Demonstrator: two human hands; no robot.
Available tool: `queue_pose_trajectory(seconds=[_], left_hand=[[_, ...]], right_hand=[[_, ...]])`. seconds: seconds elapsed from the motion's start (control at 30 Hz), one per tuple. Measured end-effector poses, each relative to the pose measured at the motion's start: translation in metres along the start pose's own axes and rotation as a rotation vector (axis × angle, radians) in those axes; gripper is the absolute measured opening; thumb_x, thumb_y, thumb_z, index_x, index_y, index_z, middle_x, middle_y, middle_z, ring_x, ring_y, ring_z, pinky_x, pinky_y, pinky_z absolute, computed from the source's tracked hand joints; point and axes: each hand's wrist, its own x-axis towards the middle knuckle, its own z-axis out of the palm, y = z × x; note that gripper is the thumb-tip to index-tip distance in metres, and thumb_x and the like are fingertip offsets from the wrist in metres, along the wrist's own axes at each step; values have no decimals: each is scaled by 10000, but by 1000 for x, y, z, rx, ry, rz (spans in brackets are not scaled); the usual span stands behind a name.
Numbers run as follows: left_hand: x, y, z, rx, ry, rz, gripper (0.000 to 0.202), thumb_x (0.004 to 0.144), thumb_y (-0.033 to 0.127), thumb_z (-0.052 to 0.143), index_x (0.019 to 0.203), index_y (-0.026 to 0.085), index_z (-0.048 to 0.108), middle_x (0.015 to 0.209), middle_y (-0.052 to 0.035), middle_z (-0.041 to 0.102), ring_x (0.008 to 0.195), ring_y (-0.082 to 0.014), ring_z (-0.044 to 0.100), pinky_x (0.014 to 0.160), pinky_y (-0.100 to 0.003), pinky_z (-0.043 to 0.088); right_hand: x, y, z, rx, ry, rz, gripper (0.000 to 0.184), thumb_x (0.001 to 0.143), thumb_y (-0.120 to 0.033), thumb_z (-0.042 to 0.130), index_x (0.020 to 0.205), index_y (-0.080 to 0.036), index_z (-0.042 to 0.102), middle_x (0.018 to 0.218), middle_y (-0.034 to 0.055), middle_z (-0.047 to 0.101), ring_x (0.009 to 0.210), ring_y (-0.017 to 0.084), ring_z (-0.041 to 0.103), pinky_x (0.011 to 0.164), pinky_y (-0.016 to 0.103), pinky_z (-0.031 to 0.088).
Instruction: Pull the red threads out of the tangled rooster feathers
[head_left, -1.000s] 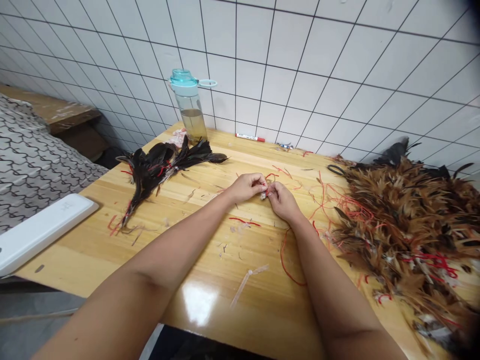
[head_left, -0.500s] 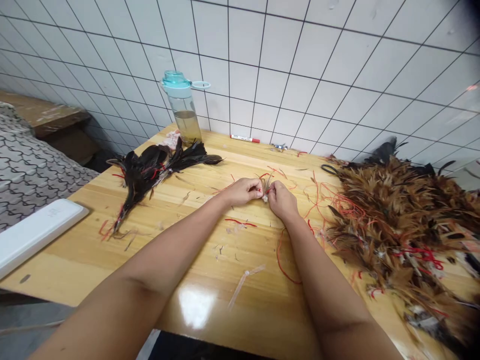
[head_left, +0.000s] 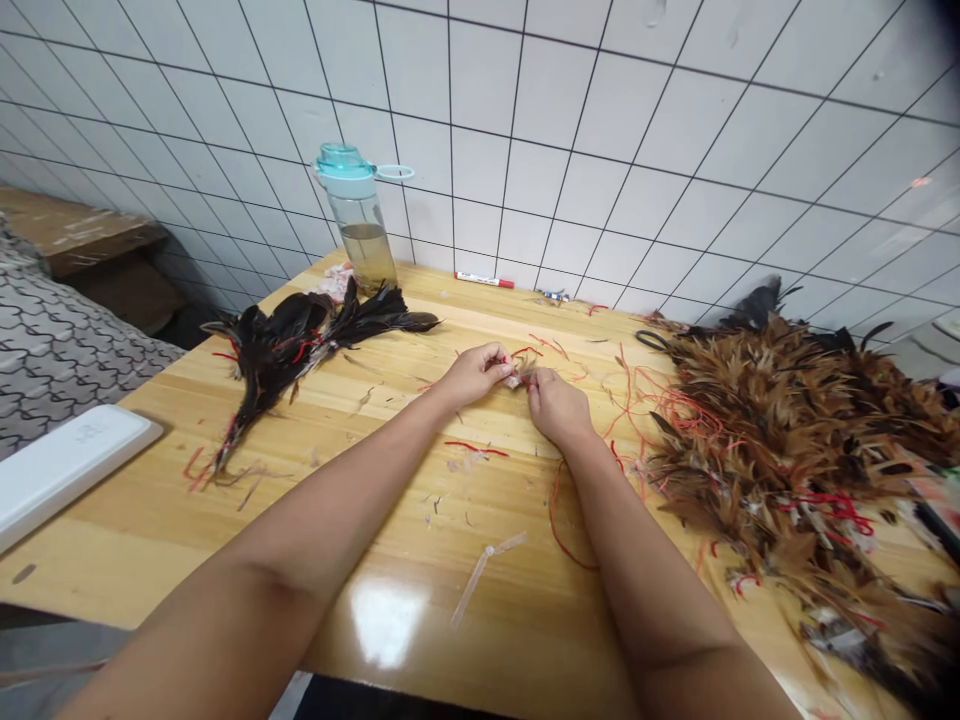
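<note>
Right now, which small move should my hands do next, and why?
Perhaps pinch the small feather tuft firmly with the left hand: it sits between that hand and the right hand, its wisps spread, and red, probably thread, shows at the left fingertips.

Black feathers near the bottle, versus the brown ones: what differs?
The black feathers look almost uniformly dark; the brown feathers mostly rusty brown. The black feathers form a smaller cluster; the brown feathers, a wide heap. The black feathers lie at left; the brown feathers, at right. Both lie on the table with red strands among them.
</note>
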Motion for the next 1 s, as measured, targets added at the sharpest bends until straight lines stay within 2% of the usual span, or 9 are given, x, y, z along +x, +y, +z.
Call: queue_pose_trajectory(seconds=[0.1,0.33,0.53,0.73,1.0], left_hand=[[1,0,3,-71,43,-11,172,760,309,636,776,161,548,682,13,611,638,-106,546,661,-235,424],[-1,4,6,-64,-47,35,146,754,276,647,767,150,573,699,3,615,661,-112,560,682,-247,443],[-3,9,5,34,-88,54,107,756,261,616,769,158,586,722,-2,614,690,-121,548,684,-246,424],[-3,3,6,41,-117,27,179,738,329,634,776,162,582,730,-8,617,685,-132,549,688,-265,430],[-6,6,6,65,-3,15,207,723,369,660,752,180,580,708,-12,645,683,-151,584,686,-277,453]], right_hand=[[-2,-1,-1,-49,-14,-26,294,958,-306,341,1136,-188,543,1134,119,667,972,250,650,771,344,471],[-2,2,1,58,-7,-1,364,934,-459,436,1185,-229,563,1141,83,685,992,229,645,773,315,466],[-1,5,3,24,2,-82,318,971,-341,332,1107,-282,614,1147,31,688,1034,196,622,767,287,455],[-2,6,6,-29,-16,-121,298,936,-261,349,1086,-267,607,1128,34,682,1004,201,630,730,292,466],[-5,3,2,-38,7,-192,347,963,-285,290,1090,-244,610,1137,45,676,1035,204,626,735,291,474]])
